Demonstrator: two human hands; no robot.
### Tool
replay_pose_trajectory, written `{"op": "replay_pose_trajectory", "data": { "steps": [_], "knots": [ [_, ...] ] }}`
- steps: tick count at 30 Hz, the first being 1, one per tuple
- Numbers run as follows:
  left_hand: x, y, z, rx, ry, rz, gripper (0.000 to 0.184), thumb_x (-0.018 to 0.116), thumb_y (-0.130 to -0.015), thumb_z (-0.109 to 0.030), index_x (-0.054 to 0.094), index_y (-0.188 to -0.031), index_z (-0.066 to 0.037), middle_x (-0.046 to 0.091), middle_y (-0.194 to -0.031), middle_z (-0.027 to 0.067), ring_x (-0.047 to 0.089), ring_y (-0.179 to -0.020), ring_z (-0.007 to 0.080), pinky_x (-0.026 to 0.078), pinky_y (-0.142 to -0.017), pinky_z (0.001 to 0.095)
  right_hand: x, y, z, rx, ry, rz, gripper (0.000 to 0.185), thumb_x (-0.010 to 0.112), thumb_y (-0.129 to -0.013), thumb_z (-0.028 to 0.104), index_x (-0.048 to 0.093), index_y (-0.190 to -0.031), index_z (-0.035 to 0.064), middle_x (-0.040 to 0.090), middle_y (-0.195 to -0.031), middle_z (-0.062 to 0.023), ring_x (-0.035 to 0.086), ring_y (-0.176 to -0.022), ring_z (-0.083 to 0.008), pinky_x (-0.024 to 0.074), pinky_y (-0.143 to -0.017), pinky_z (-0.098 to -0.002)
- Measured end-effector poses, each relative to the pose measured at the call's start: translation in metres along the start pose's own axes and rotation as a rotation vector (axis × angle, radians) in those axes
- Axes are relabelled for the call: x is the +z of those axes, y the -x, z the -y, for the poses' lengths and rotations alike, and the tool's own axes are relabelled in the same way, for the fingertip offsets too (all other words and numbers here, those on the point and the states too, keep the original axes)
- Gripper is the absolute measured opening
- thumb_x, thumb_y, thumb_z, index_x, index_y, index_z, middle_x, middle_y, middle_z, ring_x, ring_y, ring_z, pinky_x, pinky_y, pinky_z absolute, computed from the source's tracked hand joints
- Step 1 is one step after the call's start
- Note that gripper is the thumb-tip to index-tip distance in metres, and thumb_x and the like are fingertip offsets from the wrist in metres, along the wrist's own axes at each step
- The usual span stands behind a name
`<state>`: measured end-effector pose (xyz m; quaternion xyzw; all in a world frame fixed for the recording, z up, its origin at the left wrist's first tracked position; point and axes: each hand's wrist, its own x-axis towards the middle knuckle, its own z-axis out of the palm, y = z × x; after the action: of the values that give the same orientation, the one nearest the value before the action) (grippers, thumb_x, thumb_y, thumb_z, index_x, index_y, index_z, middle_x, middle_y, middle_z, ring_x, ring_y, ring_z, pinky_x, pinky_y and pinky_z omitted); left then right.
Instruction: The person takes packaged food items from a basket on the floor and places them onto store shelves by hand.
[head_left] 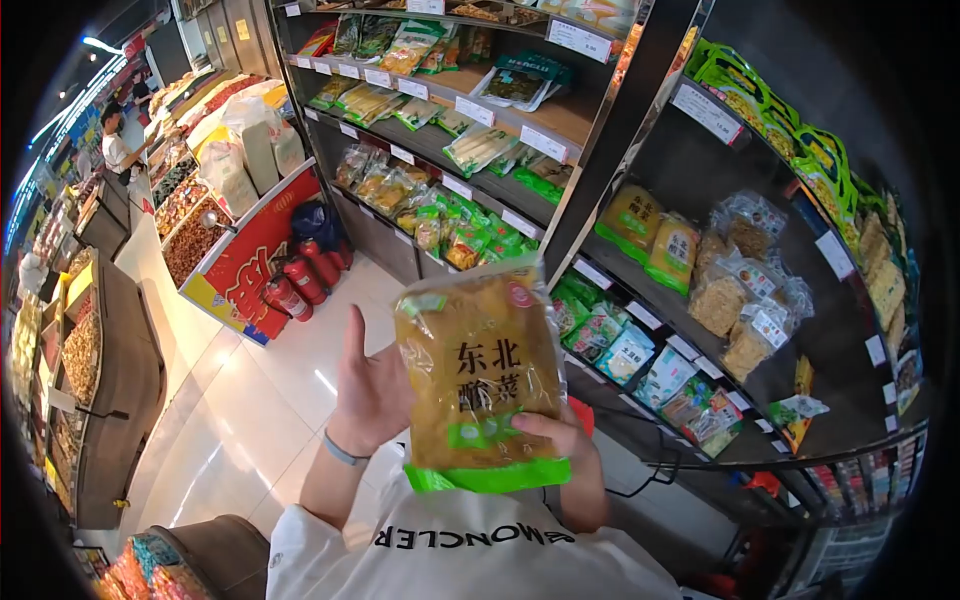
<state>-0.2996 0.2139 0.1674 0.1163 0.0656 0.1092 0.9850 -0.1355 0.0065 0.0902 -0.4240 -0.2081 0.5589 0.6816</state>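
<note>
A clear plastic bag of pickled cabbage (pixel 480 350), printed with large dark characters and edged in green at the bottom, is held up before my chest. My right hand (pixel 560 440) grips its lower right side, thumb pressed on the front and the other fingers hidden behind. Beside the bag's left edge is my left hand (pixel 372 385), palm up and thumb stretched away. Its fingers pass behind the bag, so I cannot tell whether they touch it. Two similar bags of pickled cabbage (pixel 672 250) lie on the shelf to the right.
Shelves (pixel 560 110) of packaged foods stand ahead, with more dark shelving (pixel 850 400) curving around on the right. Red fire extinguishers (pixel 288 298) stand on the pale tiled floor (pixel 240 400) by a red panel. Bulk-food bins (pixel 190 245) and a person (pixel 115 150) are farther left.
</note>
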Motion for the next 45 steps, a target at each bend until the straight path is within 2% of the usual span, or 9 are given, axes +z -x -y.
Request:
{"op": "replay_pose_trajectory", "data": {
  "steps": [4, 5, 7, 8, 10, 11, 12, 23, 45],
  "knots": [
    [-0.042, 0.006, 0.033, 0.164, -0.677, -0.102, 0.07, 0.061, -0.1, -0.042, 0.038, -0.151, 0.0, 0.053, -0.146, 0.0193, 0.057, -0.131, 0.0323, 0.051, -0.106, 0.0462, 0.024, 0.005, -0.006, -0.211, 0.196, -0.02, 0.052, 0.064, -0.097, 0.007, 0.047, -0.145, -0.0012, 0.062, -0.133, -0.0105, 0.056, -0.124, -0.0197, 0.0434, -0.105, -0.0354],
    [-0.051, 0.004, 0.036, 0.151, -0.679, -0.11, 0.07, 0.061, -0.1, -0.042, 0.038, -0.151, 0.0, 0.053, -0.146, 0.0193, 0.057, -0.131, 0.0323, 0.051, -0.106, 0.0462, 0.032, 0.005, 0.002, -0.25, 0.285, -0.056, 0.051, 0.065, -0.098, 0.012, 0.048, -0.144, 0.0005, 0.065, -0.127, -0.0105, 0.062, -0.112, -0.0179, 0.0472, -0.097, -0.0345],
    [-0.068, 0.006, 0.044, 0.022, -0.258, -0.146, 0.058, 0.063, -0.099, -0.023, 0.041, -0.147, 0.0, 0.058, -0.139, 0.0188, 0.062, -0.123, 0.0318, 0.054, -0.103, 0.0452, 0.033, 0.026, 0.066, 0.258, 0.886, -0.017, 0.045, 0.068, -0.096, 0.013, 0.055, -0.137, 0.0016, 0.068, -0.115, -0.0122, 0.065, -0.094, -0.018, 0.0506, -0.086, -0.0355],
    [-0.071, 0.01, 0.049, -0.009, -0.262, -0.174, 0.058, 0.063, -0.099, -0.023, 0.041, -0.147, 0.0, 0.058, -0.139, 0.0188, 0.062, -0.123, 0.0318, 0.054, -0.103, 0.0452, 0.012, 0.038, 0.05, -0.155, 1.047, -0.168, 0.035, 0.07, -0.094, 0.019, 0.062, -0.125, 0.0023, 0.069, -0.104, -0.0132, 0.065, -0.081, -0.018, 0.0513, -0.078, -0.0373],
    [-0.076, 0.011, 0.056, -0.054, -0.048, -0.222, 0.051, 0.061, -0.1, -0.02, 0.045, -0.144, 0.0, 0.063, -0.133, 0.018, 0.066, -0.117, 0.0313, 0.056, -0.101, 0.0442, 0.045, 0.065, 0.096, -0.796, 1.146, -0.719, 0.035, 0.073, -0.082, 0.02, 0.065, -0.108, -0.0021, 0.067, -0.099, -0.0147, 0.064, -0.089, -0.028, 0.0509, -0.087, -0.0374],
    [-0.082, 0.013, 0.058, -0.039, -0.104, -0.24, 0.05, 0.062, -0.1, -0.02, 0.046, -0.143, 0.0, 0.062, -0.135, 0.0178, 0.065, -0.119, 0.0313, 0.055, -0.102, 0.0457, 0.064, 0.084, 0.111, -0.932, 1.142, -1.189, 0.05, 0.079, -0.069, 0.028, 0.064, -0.105, -0.0038, 0.066, -0.097, -0.0143, 0.064, -0.094, -0.0313, 0.0499, -0.092, -0.0376],
    [-0.086, 0.016, 0.058, -0.069, -0.126, -0.268, 0.05, 0.062, -0.1, -0.02, 0.046, -0.143, 0.0, 0.062, -0.135, 0.0178, 0.065, -0.119, 0.0313, 0.055, -0.102, 0.0457, 0.055, 0.082, 0.096, -0.899, 1.114, -1.221, 0.05, 0.079, -0.069, 0.028, 0.064, -0.105, -0.0038, 0.066, -0.097, -0.0143, 0.064, -0.094, -0.0313, 0.0499, -0.092, -0.0376],
    [-0.096, 0.03, 0.057, -0.076, -0.08, -0.244, 0.049, 0.058, -0.1, -0.017, 0.045, -0.144, -0.001, 0.061, -0.136, 0.019, 0.064, -0.12, 0.0339, 0.055, -0.102, 0.049, 0.046, 0.103, 0.054, -0.87, 0.901, -1.386, 0.047, 0.078, -0.071, 0.026, 0.064, -0.105, -0.0027, 0.065, -0.099, -0.0138, 0.063, -0.096, -0.0303, 0.0497, -0.093, -0.0377],
    [-0.097, 0.045, 0.056, -0.082, -0.094, -0.249, 0.048, 0.058, -0.1, -0.018, 0.046, -0.143, 0.0, 0.062, -0.135, 0.0181, 0.064, -0.12, 0.0319, 0.054, -0.103, 0.0474, 0.03, 0.122, 0.08, -1.057, 0.928, -1.25, 0.039, 0.075, -0.076, 0.023, 0.064, -0.106, -0.0005, 0.064, -0.103, -0.0126, 0.062, -0.099, -0.0283, 0.0494, -0.094, -0.038]
  ]
}}
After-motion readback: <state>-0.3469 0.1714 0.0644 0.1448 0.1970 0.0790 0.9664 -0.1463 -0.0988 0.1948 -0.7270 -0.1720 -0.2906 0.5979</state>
